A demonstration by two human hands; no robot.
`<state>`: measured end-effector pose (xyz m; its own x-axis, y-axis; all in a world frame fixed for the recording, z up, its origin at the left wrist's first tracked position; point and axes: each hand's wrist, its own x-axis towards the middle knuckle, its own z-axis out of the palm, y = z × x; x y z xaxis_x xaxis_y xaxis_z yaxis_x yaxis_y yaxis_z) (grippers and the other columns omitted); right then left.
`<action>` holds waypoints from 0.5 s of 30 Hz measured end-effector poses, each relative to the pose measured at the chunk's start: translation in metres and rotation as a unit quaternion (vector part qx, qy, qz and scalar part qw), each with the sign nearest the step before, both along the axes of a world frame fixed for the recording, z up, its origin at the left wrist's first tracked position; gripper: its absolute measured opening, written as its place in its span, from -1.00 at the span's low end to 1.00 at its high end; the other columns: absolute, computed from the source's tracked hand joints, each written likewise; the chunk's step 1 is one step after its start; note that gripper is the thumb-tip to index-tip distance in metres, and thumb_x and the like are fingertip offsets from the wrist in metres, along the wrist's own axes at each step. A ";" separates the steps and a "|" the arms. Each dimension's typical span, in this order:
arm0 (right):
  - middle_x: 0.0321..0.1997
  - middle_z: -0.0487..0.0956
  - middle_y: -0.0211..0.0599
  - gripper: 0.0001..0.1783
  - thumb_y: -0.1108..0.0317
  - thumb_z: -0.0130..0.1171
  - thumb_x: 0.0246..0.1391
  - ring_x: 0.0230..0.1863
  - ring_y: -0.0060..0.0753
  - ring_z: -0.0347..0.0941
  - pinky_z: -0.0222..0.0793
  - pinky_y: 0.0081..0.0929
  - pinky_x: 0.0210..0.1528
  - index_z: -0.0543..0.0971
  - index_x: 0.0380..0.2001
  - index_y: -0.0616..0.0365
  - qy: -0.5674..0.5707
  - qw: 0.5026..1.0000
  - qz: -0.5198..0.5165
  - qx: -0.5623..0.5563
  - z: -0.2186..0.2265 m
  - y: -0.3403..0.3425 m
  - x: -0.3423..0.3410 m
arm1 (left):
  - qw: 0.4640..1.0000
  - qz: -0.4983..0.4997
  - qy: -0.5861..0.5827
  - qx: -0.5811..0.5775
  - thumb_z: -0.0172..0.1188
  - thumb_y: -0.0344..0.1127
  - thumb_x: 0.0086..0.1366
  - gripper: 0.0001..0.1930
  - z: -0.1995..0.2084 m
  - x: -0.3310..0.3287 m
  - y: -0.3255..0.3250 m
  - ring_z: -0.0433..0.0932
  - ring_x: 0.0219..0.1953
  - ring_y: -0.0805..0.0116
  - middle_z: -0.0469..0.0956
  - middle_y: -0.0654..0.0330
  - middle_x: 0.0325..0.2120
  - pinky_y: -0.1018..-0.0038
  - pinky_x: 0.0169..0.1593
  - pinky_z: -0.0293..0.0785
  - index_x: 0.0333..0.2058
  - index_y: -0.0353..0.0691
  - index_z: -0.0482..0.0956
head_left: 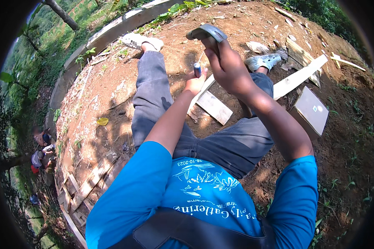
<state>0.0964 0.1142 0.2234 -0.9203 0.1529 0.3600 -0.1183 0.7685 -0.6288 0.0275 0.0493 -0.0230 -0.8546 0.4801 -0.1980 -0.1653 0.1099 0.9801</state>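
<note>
Left hand (194, 85): closed around a slim, blue, cylindrical tool handle (197, 70), located between the outspread lower legs. Right hand (229, 68): raised beside it, gripping a dark grey tool with a curved end (207, 31). Surroundings: short, pale, rectangular wooden board (215, 108) and long, pale wooden plank (299, 79) on brown earth (108, 95); beige, box-shaped block (313, 110) at right.

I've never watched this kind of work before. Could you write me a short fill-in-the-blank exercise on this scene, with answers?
1. The left hand holds a small tool whose handle is coloured ____.
2. The dark grey tool is held in the person's ____ hand.
3. The bright leaf on the soil, left of the person's legs, is coloured ____.
4. The print on the T-shirt is coloured ____.

Missing words: blue; right; yellow; white.
</note>
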 end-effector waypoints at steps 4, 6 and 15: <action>-0.37 0.58 0.11 -0.73 0.26 0.08 0.26 -0.22 0.26 0.55 0.40 0.01 -0.21 0.37 -0.14 0.23 -0.235 0.962 0.013 0.140 -0.019 0.029 0.009 | 0.996 0.018 0.050 0.078 0.23 -0.09 0.37 -0.63 0.009 0.019 0.006 0.36 -0.46 0.53 0.47 0.32 -0.57 0.40 -0.32 0.37 -0.49 -0.28 0.52; -0.44 0.56 0.10 -0.75 0.26 0.07 0.28 -0.38 0.17 0.54 0.38 -0.08 -0.33 0.38 -0.15 0.21 -0.142 0.988 0.000 0.065 0.017 0.014 0.000 | 0.999 0.008 -0.036 0.008 0.22 0.01 0.37 -0.56 0.009 0.001 -0.004 0.34 -0.49 0.52 0.44 0.32 -0.61 0.40 -0.34 0.36 -0.50 -0.29 0.50; -0.38 0.54 0.13 -0.71 0.22 0.11 0.27 -0.35 0.14 0.52 0.38 -0.15 -0.27 0.39 -0.14 0.23 -0.254 0.952 -0.029 0.166 -0.040 0.037 0.002 | 0.998 -0.044 0.003 0.034 0.17 0.03 0.39 -0.56 0.005 0.011 0.012 0.45 -0.41 0.43 0.54 0.22 -0.54 0.36 -0.24 0.42 -0.46 -0.28 0.59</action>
<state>0.0980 0.1511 0.1839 -0.9822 0.1636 -0.0920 0.1845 0.9313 -0.3142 0.0383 0.0611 -0.0177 -0.8092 0.5662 -0.1570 -0.1518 0.0567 0.9868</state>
